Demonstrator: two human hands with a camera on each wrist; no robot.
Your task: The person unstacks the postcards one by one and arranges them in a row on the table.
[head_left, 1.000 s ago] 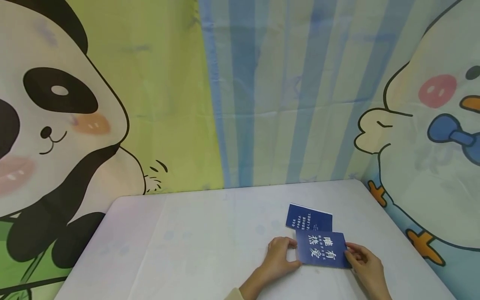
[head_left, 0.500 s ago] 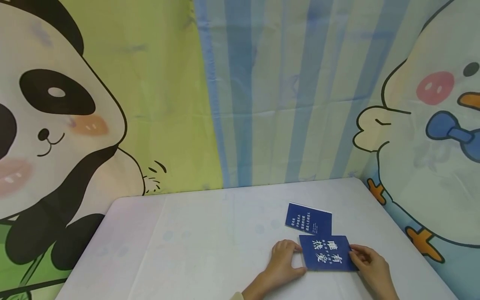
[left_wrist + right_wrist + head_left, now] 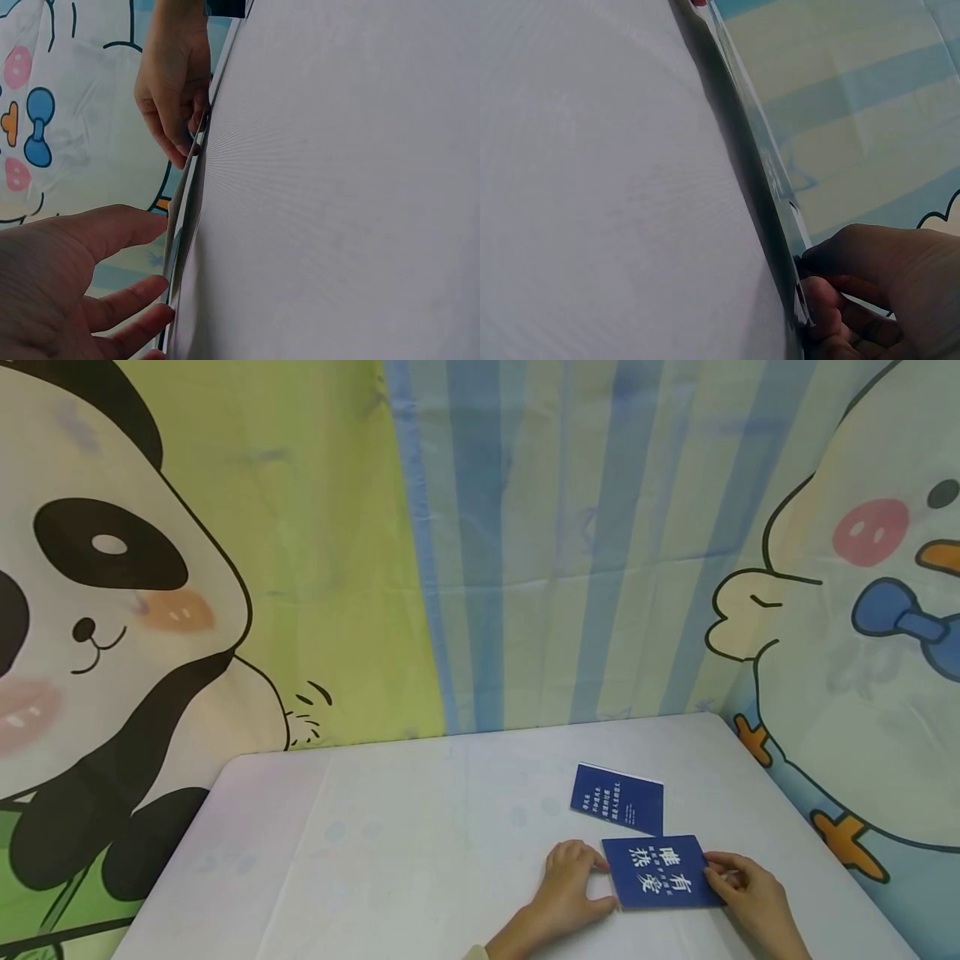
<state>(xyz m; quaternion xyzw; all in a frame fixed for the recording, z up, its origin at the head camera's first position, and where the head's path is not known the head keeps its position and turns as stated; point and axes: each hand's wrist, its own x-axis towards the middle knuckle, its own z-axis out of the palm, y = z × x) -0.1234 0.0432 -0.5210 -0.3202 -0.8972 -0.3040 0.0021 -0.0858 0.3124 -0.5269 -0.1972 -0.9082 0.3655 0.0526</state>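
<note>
Nearest: left hand, fingertips curled against the left edge of the near blue booklet, and right hand, fingers pinching its right edge, the two hands apart with the booklet flat between them near the front right of the white table, apparently braced from both sides so it sits square. In the left wrist view its edge lifts slightly off the surface. Just beyond, touching or barely overlapping its far edge: second blue booklet, lying untouched; farthest, the cartoon panda-and-duck backdrop.
</note>
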